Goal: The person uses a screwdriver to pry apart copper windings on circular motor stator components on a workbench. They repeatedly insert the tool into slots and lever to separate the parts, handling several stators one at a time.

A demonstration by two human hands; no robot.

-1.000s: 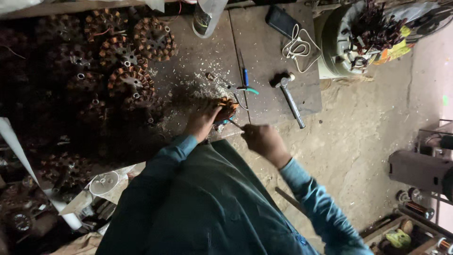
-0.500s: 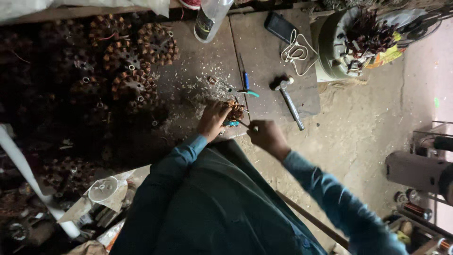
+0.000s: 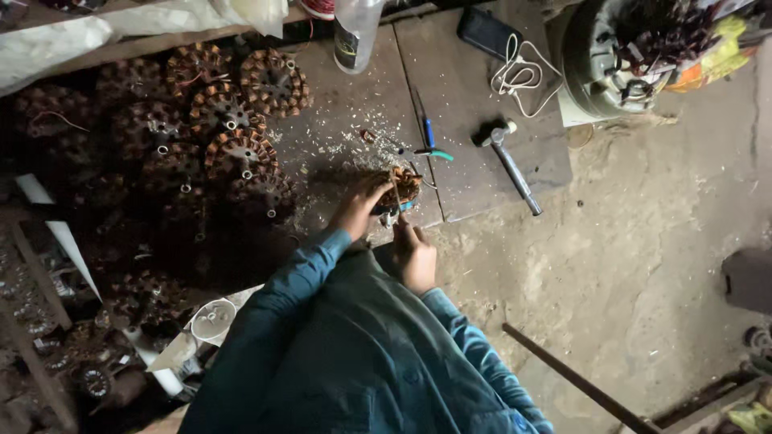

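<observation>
A small copper-wound stator (image 3: 404, 184) rests on a grey slab (image 3: 474, 104) among metal shavings. My left hand (image 3: 359, 206) grips its left side. My right hand (image 3: 415, 257) is just below it, closed around a thin tool (image 3: 396, 199) whose tip reaches up into the windings. Something small and blue shows at the stator's lower edge. Both sleeves are teal.
A pile of similar stators (image 3: 217, 137) lies to the left. On the slab are a hammer (image 3: 512, 165), a blue-handled screwdriver (image 3: 428, 130), green-handled pliers (image 3: 430, 153), a phone (image 3: 487, 32) with a white cable (image 3: 519, 76) and a bottle (image 3: 355, 28). A motor housing (image 3: 615, 56) stands top right, a metal rod (image 3: 579, 384) bottom right.
My right hand has drawn left and closer to my body, now directly under the stator. My left hand stays on the stator.
</observation>
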